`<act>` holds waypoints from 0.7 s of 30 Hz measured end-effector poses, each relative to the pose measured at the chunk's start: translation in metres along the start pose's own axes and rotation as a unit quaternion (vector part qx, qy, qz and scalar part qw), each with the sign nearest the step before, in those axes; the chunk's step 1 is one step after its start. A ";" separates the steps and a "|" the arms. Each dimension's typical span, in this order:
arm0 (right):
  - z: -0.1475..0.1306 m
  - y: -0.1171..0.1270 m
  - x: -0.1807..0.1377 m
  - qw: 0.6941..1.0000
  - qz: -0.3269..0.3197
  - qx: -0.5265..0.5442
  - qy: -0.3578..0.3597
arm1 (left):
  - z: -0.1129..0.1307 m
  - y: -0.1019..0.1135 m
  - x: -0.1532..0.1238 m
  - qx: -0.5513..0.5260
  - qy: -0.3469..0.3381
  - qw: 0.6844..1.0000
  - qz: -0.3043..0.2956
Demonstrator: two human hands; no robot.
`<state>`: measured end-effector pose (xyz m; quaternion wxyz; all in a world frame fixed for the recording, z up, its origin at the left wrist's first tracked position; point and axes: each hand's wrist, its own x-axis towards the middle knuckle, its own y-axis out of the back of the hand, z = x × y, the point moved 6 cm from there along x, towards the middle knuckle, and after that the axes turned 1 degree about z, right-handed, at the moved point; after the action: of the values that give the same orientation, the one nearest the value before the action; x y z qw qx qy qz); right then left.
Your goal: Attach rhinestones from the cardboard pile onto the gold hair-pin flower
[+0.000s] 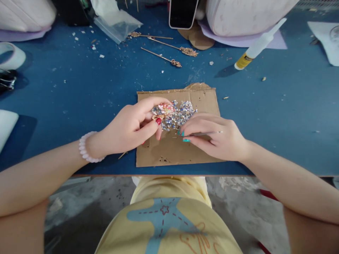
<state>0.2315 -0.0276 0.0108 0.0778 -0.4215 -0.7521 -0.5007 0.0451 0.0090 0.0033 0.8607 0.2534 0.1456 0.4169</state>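
My left hand (129,123) is closed around a gold hair stick (158,117) whose ornamented head shows between thumb and fingers. A thin rod end pokes out below the palm. Pink and pearly pieces (165,108) show at the fingertips; I cannot tell whether they belong to the head. Loose glittering rhinestones (174,118) in silver and blue lie heaped on a cardboard sheet (169,151). At the right of this heap, my right hand (214,137) pinches a slim metal tool (201,134), perhaps tweezers. Its tip is hidden by the fingers near the stones.
Several gold hair sticks (161,55) lie on the blue table (87,81) beyond the cardboard. A yellow-labelled glue bottle (250,51) stands at the right. A phone (182,14), a plastic bag (116,26), pale bags (246,16) and a tape roll (16,56) surround the work area.
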 end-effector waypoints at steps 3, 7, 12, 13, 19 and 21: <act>0.001 0.000 0.000 1.000 -0.001 0.004 -0.006 | 0.000 0.001 0.000 0.010 0.000 1.000 -0.001; 0.004 0.000 0.000 1.000 0.004 -0.002 -0.023 | 0.001 0.001 0.000 0.018 -0.008 1.000 0.003; 0.006 0.000 0.001 0.999 0.004 -0.005 -0.042 | -0.001 0.000 0.000 0.015 -0.001 1.000 0.004; 0.007 0.000 0.001 0.999 0.005 -0.006 -0.048 | -0.001 0.000 0.000 0.014 0.002 1.000 0.004; 0.011 0.006 -0.001 0.998 -0.018 0.001 -0.064 | 0.003 0.002 0.001 0.028 0.004 1.000 0.002; 0.010 0.007 -0.001 0.998 -0.029 0.002 -0.058 | 0.005 0.003 0.002 0.039 -0.002 0.999 0.003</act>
<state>0.2397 -0.0183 0.0100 0.0205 -0.4272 -0.7684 -0.4762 0.0462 0.0103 0.0093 0.8493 0.2877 0.1590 0.4131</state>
